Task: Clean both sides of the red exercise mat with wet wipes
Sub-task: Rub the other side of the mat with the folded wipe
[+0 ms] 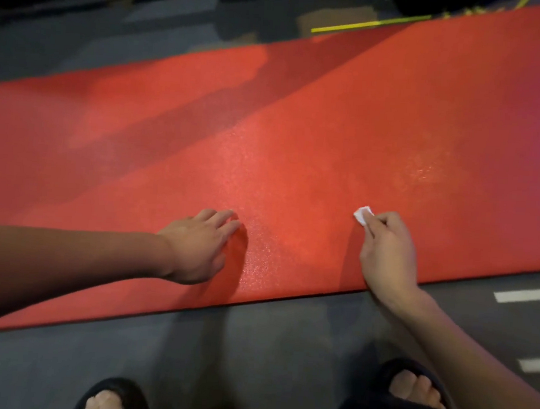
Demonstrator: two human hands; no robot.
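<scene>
Red foam fills the frame: the exercise mat (pixel 299 126) lies flat on the grey floor (pixel 252 347), running from lower left to upper right. Our right hand (pixel 387 247) pinches a small folded wet wipe (pixel 362 214) against its near half, while our left hand (pixel 198 247) rests spread, steadying. Damp sheen suggests this face is partly wiped; we judge the underside remains

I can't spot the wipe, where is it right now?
In the head view, the wet wipe is pinched in the right hand, on the red mat near its front edge.
</scene>
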